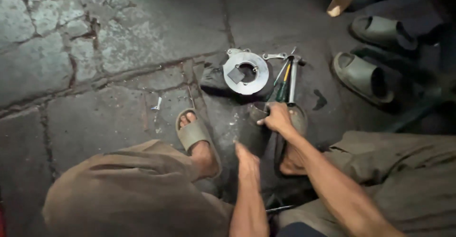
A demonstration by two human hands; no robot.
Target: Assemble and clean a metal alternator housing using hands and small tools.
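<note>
- We see a round plate (245, 72) of pale metal with a dull, brushed sheen, lying on a matt black cloth (212, 77).
- Our right hand (277, 118) rests on a dark cylindrical part (259, 123) that looks like worn, greasy metal.
- The tools (289, 77) show bright, smooth steel shafts and glossy green and yellow plastic handles.
- The stone floor (118, 42) is rough, cracked and damp-looking.
- Our sandal (192, 132) and the pair (370, 56) near the floor's right edge look like matt, moulded rubber.
- Our trousers (133, 189) are soft, matt woven cloth.
</note>
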